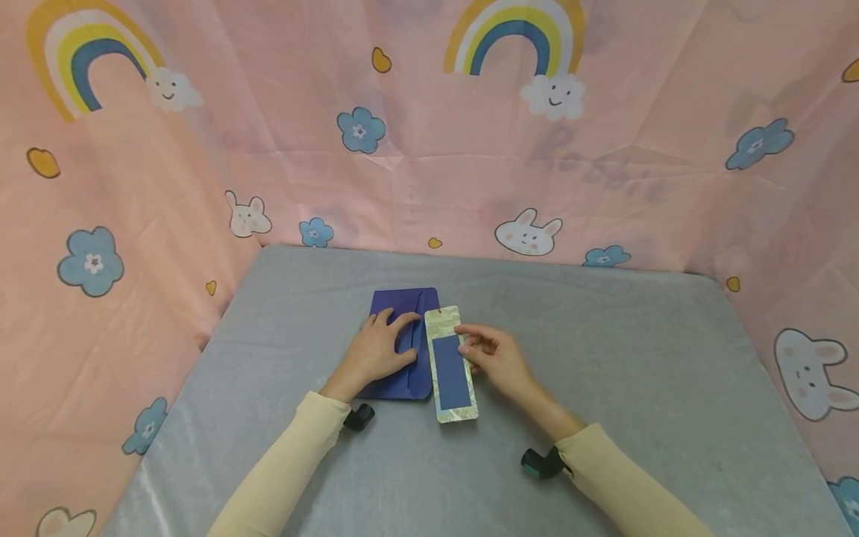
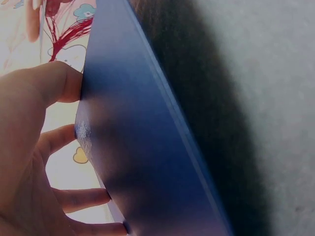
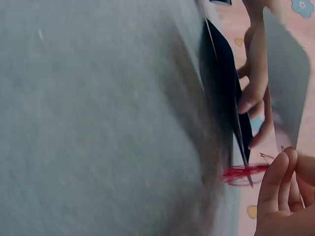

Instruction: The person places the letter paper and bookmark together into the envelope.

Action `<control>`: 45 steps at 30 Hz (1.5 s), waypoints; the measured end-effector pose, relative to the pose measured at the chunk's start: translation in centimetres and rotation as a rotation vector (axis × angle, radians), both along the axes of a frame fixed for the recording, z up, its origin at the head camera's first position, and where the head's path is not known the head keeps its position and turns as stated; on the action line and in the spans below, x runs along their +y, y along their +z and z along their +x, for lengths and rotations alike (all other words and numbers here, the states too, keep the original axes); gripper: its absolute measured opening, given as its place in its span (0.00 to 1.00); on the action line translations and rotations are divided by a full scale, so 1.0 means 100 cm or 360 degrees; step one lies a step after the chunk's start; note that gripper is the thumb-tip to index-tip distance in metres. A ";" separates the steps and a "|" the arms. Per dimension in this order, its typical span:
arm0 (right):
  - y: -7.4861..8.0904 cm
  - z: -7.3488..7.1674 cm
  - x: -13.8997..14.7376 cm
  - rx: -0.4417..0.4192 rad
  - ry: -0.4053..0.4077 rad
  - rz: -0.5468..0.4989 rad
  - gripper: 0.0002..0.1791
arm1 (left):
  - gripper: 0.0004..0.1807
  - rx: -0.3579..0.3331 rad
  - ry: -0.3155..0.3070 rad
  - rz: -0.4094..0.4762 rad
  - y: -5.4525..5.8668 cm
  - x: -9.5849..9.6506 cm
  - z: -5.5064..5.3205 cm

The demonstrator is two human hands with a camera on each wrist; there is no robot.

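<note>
A dark blue envelope (image 1: 399, 298) with a long flap line lies under my left hand (image 1: 376, 347). The left fingers are spread, and their tips rest on the envelope near that line. Just to its right, my right hand (image 1: 493, 358) pinches a bookmark (image 1: 451, 373) by its right edge, between thumb and fingers. The bookmark has a pale gold patterned border round a blue panel. From the right wrist its plain grey back (image 3: 288, 73) shows, along with a bunch of red tassel threads (image 3: 246, 172) by the fingertips. Seen from the left wrist, the envelope (image 2: 138, 123) hides the left fingertips.
Grey cloth covers the table (image 1: 637, 373). Behind it and along both sides hangs a pink curtain (image 1: 416, 186) printed with rainbows, rabbits and flowers. A black wrist camera sits by each cuff, the left one (image 1: 359, 418) and the right one (image 1: 542, 464).
</note>
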State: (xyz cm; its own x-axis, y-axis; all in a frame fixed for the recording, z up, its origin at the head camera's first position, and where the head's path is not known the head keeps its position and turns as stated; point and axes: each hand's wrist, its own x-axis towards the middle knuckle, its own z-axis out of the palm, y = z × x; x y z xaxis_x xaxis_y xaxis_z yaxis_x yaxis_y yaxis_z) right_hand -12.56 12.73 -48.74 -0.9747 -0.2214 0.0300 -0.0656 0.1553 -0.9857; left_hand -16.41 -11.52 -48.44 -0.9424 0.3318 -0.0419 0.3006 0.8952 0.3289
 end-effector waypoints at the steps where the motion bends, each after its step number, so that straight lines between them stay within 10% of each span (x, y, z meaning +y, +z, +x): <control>1: -0.001 0.001 -0.001 -0.0040 -0.0017 -0.0026 0.21 | 0.34 -0.0002 0.0000 0.0000 0.000 0.000 0.000; 13: -0.006 0.004 -0.009 -0.0362 -0.0126 -0.0113 0.23 | 0.34 0.0000 0.0003 0.0018 0.002 0.001 0.001; 45: -0.010 -0.029 -0.042 -0.0002 -0.0157 0.0442 0.17 | 0.35 -0.0014 -0.0002 0.0007 -0.001 0.001 0.000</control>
State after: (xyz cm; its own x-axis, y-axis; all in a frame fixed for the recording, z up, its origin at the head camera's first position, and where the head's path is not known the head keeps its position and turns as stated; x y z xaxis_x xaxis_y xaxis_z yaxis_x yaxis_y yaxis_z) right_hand -15.42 8.54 -49.72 -0.9919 -0.1253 -0.0198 -0.0355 0.4246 -0.9047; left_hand -16.41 -11.42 -48.55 -0.9415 0.3335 -0.0484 0.2992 0.8932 0.3356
